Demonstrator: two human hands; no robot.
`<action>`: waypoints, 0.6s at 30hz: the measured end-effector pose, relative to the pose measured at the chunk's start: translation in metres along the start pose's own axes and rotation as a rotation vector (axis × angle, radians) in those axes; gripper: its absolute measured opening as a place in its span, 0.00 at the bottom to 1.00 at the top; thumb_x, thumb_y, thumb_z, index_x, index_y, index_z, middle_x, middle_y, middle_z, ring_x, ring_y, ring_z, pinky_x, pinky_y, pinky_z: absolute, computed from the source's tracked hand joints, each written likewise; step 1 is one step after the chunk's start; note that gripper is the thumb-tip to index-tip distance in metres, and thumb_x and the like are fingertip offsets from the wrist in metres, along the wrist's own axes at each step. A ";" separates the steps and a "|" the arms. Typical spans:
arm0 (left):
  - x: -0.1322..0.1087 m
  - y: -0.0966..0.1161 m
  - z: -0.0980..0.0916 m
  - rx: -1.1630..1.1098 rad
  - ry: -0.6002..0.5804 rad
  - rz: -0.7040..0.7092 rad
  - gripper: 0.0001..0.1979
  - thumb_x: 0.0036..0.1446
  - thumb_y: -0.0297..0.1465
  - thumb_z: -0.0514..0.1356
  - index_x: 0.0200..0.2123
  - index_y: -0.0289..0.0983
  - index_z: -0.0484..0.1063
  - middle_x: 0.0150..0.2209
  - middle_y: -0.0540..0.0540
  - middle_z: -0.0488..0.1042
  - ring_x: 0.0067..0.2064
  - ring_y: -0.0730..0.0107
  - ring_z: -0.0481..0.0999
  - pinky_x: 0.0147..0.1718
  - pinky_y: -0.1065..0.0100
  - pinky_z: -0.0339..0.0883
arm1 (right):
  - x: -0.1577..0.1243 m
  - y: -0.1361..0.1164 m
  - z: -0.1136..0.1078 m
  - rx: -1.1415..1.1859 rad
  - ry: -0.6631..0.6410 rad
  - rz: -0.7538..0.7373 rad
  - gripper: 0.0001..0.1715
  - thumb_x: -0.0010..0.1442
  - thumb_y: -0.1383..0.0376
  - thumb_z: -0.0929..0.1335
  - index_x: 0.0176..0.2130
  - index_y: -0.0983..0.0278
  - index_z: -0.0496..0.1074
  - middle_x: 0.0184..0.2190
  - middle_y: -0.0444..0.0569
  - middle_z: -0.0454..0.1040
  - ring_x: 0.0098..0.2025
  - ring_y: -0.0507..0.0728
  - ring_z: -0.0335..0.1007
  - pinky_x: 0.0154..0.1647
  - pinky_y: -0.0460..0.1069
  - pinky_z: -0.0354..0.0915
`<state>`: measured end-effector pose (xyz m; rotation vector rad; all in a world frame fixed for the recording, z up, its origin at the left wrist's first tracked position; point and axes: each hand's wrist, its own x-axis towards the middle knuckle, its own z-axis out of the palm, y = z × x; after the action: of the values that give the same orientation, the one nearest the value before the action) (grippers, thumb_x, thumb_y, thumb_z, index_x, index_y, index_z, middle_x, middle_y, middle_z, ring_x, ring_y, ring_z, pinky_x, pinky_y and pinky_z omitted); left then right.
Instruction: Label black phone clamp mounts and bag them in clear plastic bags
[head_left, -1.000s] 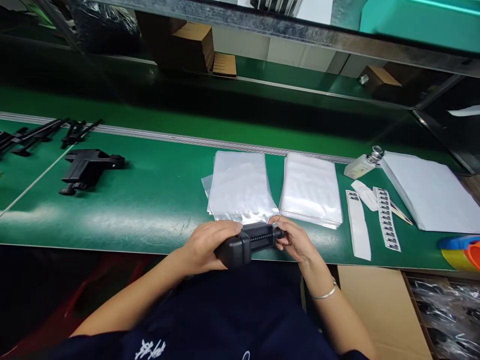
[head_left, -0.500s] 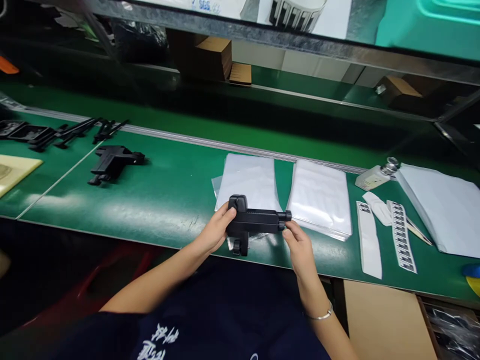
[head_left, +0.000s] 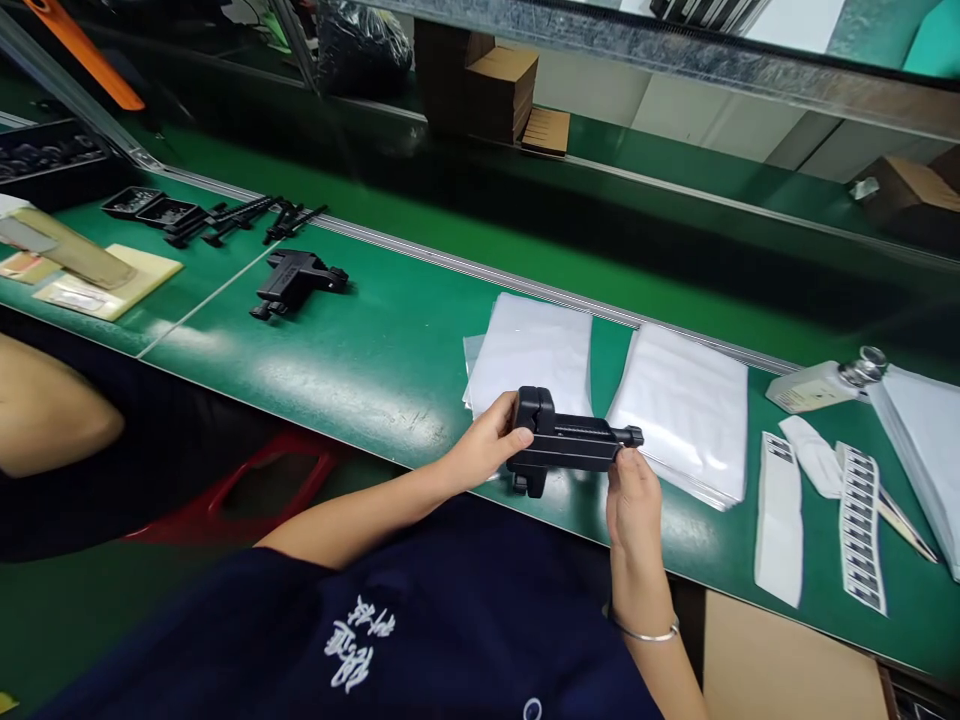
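Observation:
A black plastic clamp-like holder [head_left: 574, 447] with knobs is held level above the bench's front edge. Wrapped around its left end, my left hand [head_left: 487, 440] has the thumb lying on top. The fingers of my right hand [head_left: 634, 485] are pinched at the small lower knob on the right end; they hide most of that knob. Behind the holder lie two stacks of clear plastic bags, a left stack [head_left: 536, 335] and a right stack [head_left: 690, 410]. A similar black holder [head_left: 296, 282] rests on the bench further left.
Label strips [head_left: 862, 525], tweezers [head_left: 907, 525] and a pump bottle [head_left: 817, 385] lie to the right. Black parts [head_left: 232, 215] and small trays [head_left: 135, 202] sit at the back left. Another person's arm [head_left: 52, 405] is at the left edge. A metal shelf [head_left: 675, 60] crosses above.
My view has swung left, bringing another person's arm into sight. The black holder has turned slightly in my hands, and my right fingers have closed on its lower knob.

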<state>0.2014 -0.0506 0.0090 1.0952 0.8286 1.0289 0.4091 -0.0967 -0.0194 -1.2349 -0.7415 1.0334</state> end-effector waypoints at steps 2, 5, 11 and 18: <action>0.000 0.001 0.000 0.002 0.021 -0.007 0.30 0.50 0.53 0.64 0.46 0.36 0.68 0.43 0.44 0.72 0.46 0.60 0.71 0.45 0.65 0.63 | 0.000 0.000 -0.003 -0.008 -0.046 -0.004 0.16 0.54 0.53 0.73 0.36 0.62 0.76 0.36 0.47 0.77 0.42 0.56 0.70 0.50 0.54 0.63; -0.002 0.003 0.002 0.016 0.034 -0.008 0.29 0.53 0.53 0.62 0.47 0.36 0.68 0.44 0.42 0.73 0.47 0.58 0.71 0.45 0.64 0.64 | 0.000 0.003 -0.005 0.010 -0.032 -0.035 0.15 0.52 0.55 0.75 0.37 0.61 0.76 0.36 0.46 0.77 0.42 0.56 0.71 0.50 0.54 0.63; -0.006 0.008 0.005 0.182 -0.051 0.038 0.35 0.48 0.51 0.67 0.53 0.37 0.66 0.47 0.41 0.73 0.50 0.53 0.71 0.49 0.61 0.64 | 0.003 0.006 -0.006 -0.024 0.024 -0.056 0.19 0.58 0.50 0.70 0.39 0.62 0.75 0.37 0.48 0.77 0.41 0.56 0.71 0.48 0.53 0.64; 0.001 0.005 0.006 -0.046 0.050 0.013 0.32 0.45 0.52 0.68 0.46 0.36 0.70 0.42 0.44 0.75 0.44 0.60 0.73 0.42 0.67 0.65 | 0.002 -0.002 -0.008 -0.140 -0.041 -0.101 0.17 0.58 0.51 0.70 0.39 0.62 0.76 0.37 0.48 0.77 0.42 0.58 0.71 0.52 0.55 0.62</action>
<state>0.2058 -0.0511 0.0156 1.0403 0.8345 1.0845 0.4177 -0.0984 -0.0188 -1.2851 -0.9114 0.9390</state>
